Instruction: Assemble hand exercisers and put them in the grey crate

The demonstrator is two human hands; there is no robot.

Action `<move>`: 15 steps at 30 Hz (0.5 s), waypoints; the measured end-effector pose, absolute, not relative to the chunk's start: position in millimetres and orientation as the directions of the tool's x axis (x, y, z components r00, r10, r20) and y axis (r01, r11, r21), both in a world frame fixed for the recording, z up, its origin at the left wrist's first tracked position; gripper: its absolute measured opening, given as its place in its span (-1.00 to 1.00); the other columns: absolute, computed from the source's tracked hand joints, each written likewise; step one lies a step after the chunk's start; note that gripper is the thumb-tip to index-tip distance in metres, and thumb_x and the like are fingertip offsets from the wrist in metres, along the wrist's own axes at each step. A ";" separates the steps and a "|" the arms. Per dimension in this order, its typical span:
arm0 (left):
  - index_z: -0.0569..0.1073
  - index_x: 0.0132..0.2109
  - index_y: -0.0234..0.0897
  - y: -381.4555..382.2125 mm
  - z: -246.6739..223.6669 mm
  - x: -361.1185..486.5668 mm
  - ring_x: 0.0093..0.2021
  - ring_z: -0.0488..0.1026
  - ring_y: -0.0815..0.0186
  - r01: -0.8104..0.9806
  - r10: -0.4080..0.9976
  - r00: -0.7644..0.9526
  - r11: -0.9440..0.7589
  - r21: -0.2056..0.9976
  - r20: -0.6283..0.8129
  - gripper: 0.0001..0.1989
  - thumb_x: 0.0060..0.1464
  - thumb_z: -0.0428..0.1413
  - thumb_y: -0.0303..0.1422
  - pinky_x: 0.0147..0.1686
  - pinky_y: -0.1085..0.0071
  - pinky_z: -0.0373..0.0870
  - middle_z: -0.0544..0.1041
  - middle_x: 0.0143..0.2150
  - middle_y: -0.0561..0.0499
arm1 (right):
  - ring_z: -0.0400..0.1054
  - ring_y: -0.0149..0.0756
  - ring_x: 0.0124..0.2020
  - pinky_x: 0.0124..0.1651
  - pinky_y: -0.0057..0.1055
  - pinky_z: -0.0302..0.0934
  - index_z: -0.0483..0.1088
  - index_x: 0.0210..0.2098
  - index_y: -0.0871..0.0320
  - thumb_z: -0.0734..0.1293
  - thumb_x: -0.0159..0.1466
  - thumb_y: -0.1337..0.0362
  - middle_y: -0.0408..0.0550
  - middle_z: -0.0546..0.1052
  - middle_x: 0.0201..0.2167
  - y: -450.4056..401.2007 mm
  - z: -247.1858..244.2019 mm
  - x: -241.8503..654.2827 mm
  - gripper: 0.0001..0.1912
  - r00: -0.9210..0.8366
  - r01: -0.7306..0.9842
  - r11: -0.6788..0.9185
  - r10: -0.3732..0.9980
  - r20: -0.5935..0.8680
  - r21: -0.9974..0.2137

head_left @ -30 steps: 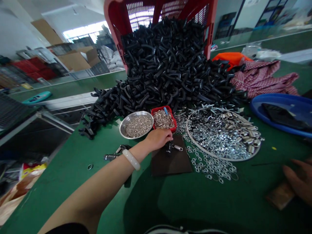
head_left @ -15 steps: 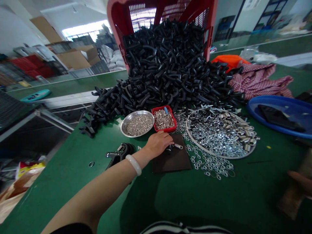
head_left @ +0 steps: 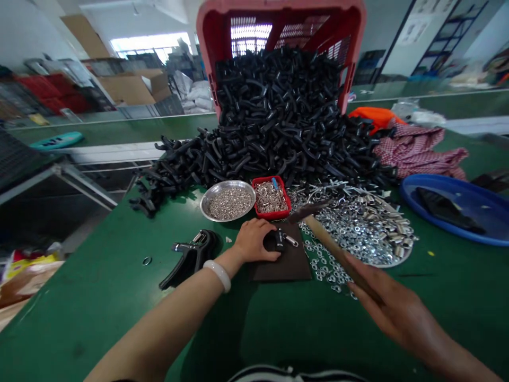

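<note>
Recording the left hand (head_left: pixel 252 241) pressed onto a small black moulded plastic handle piece (head_left: pixel 275 241), its fingers (head_left: pixel 265 253) curled closed over the piece. A short steel coil spring (head_left: pixel 291 241) projects just past the fingertips. The piece lies on a dark brown rectangular mat (head_left: pixel 284 268) on the green surface (head_left: pixel 103 302). Judged by appearance, the piece is light and stiff, best held by its body, while the spring is small and likely to slip or flick free.

The right hand (head_left: pixel 392 302) closes its fingers around a wooden-shafted hammer (head_left: pixel 338 249) with a dark metal head (head_left: pixel 307 211). The tool should be stiff and head-heavy, so the lower shaft is the sound place to hold it. It slants up and away from the right fingers, over loose steel washers (head_left: pixel 324 265).

A black plastic spring hand grip (head_left: pixel 193 254) lies just left of the left fingers. A shallow steel bowl of small rivets (head_left: pixel 227 200) and a red tray of metal pins (head_left: pixel 271 197) stand ahead of them.

Compared with the earlier frame, the right hand has moved in from the lower right edge, bringing the hammer over the washers.
</note>
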State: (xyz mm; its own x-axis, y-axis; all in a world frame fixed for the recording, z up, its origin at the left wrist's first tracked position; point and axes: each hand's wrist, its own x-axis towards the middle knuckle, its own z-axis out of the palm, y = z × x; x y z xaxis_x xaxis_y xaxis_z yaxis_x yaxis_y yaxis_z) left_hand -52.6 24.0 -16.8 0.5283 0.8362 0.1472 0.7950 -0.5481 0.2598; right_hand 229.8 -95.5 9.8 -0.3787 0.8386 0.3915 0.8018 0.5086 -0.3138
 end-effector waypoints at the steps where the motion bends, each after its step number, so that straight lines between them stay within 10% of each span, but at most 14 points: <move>1: 0.37 -0.06 -0.21 23.6 -18.7 -52.1 -0.09 0.29 0.13 0.798 0.841 0.516 -0.541 0.266 0.163 -0.35 -0.33 0.16 0.02 -0.08 0.23 0.17 0.40 -0.10 -0.05 | 0.41 -0.18 -0.17 -0.21 -0.30 0.38 -0.11 0.26 -0.06 0.14 0.24 0.34 0.00 0.43 -0.05 -87.1 12.0 223.8 -0.38 -0.456 0.786 0.556 0.816 0.355 -0.270; 5: 0.39 -0.11 -0.21 23.2 -20.4 -52.7 -0.12 0.29 0.13 0.801 0.854 0.486 -0.521 0.294 0.187 -0.36 -0.37 0.17 0.03 -0.11 0.23 0.17 0.41 -0.15 -0.03 | 0.44 -0.29 -0.31 -0.32 -0.40 0.38 -0.10 0.26 -0.01 0.09 0.25 0.39 -0.02 0.49 -0.18 -73.5 23.9 218.2 -0.40 -0.574 0.744 0.625 0.778 0.255 -0.235; 10: 0.39 -0.10 -0.21 23.9 -19.3 -52.9 -0.10 0.29 0.13 0.808 0.862 0.474 -0.506 0.302 0.177 -0.35 -0.38 0.18 0.03 -0.08 0.21 0.14 0.40 -0.13 -0.03 | 0.39 -0.19 -0.15 -0.15 -0.30 0.35 -0.11 0.25 -0.06 0.20 0.19 0.41 -0.03 0.41 -0.01 -84.8 28.2 217.1 -0.31 -0.464 0.764 0.612 0.740 0.486 -0.203; 15: 0.39 -0.11 -0.21 23.2 -15.3 -51.3 -0.09 0.29 0.12 0.813 0.866 0.479 -0.500 0.299 0.143 -0.37 -0.35 0.17 0.02 -0.08 0.21 0.15 0.41 -0.14 -0.04 | 0.42 -0.25 -0.25 -0.22 -0.31 0.36 0.10 0.18 -0.05 0.17 0.20 0.35 -0.07 0.49 -0.15 -82.8 12.2 219.6 -0.45 -0.454 0.739 0.486 0.871 0.189 -0.466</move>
State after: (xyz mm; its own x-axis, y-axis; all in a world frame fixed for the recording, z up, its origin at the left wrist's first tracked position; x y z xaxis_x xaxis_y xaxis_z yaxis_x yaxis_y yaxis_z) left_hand -51.3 23.2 -15.3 0.4794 0.8659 0.1431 0.8131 -0.4995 0.2989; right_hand 219.6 -82.8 12.2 -0.4537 0.8708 0.1892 0.7389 0.4863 -0.4664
